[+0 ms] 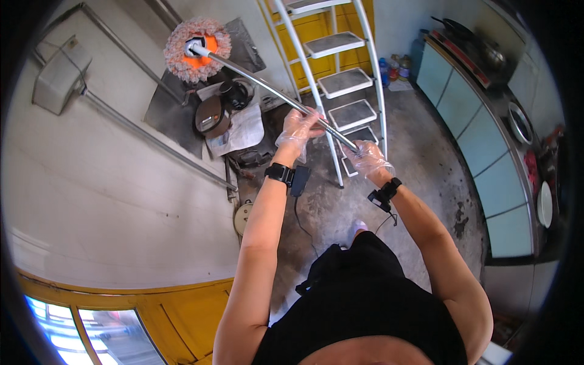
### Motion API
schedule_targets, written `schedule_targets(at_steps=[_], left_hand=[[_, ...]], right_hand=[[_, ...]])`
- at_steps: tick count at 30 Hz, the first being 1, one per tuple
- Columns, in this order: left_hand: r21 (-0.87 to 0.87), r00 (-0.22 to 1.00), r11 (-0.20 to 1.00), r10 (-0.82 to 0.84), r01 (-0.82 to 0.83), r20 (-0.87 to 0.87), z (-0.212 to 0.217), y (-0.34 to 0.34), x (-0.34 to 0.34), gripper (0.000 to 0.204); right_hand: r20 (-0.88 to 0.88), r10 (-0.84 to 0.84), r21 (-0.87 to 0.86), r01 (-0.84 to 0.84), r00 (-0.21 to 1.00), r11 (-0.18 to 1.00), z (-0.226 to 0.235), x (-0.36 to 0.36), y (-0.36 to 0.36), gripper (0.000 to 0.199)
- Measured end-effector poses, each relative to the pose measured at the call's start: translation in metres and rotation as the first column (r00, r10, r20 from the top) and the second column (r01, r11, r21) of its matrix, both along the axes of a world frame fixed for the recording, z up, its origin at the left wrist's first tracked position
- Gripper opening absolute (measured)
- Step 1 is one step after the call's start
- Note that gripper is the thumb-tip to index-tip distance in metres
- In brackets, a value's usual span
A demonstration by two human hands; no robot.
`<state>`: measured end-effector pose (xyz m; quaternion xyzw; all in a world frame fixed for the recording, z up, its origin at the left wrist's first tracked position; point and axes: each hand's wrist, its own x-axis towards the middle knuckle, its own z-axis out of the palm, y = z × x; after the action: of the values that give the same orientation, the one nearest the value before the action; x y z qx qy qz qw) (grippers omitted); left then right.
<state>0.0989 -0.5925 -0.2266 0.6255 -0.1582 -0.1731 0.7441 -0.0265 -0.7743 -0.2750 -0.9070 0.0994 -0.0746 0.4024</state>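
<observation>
A long-handled mop point(267, 87) slants across the view, its metal pole running from my hands up to the far left. The round, shaggy pink-and-white mop head point(180, 66) with an orange centre is raised near the wall. My left hand point(298, 129), in a clear plastic glove, is wrapped around the middle of the pole. Lower on the pole, close to its end, my right hand point(367, 158) grips it, gloved the same way. Black straps with small devices sit on both wrists. Whether the mop head touches the wall I cannot tell.
Just beyond my hands stands a white stepladder point(350, 114). Below the mop head are a brown rice cooker point(213, 117) and a black kettle point(234, 95). A counter with pale blue cabinets point(479, 140) curves along the right. Metal pipes point(158, 139) run along the left wall.
</observation>
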Motion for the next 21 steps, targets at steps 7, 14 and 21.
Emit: schedule_targets(at_steps=[7, 14, 21], left_hand=[[-0.131, 0.994, 0.986, 0.108, -0.105, 0.018, 0.038, -0.046, -0.023, 0.031], [-0.024, 0.939, 0.942, -0.336, 0.335, -0.066, 0.011, -0.23, -0.104, 0.022], [-0.056, 0.625, 0.636, -0.768, 0.769, -0.142, -0.055, -0.451, -0.245, 0.018]], right_hand=[[-0.063, -0.1, -0.122, 0.092, 0.993, 0.988, -0.033, -0.121, -0.104, 0.039], [-0.008, -0.159, -0.17, 0.155, 0.987, 0.973, -0.054, -0.22, -0.228, 0.035], [0.07, -0.401, 0.142, 0.389, 0.913, 0.91, -0.026, -0.286, -0.349, 0.041]])
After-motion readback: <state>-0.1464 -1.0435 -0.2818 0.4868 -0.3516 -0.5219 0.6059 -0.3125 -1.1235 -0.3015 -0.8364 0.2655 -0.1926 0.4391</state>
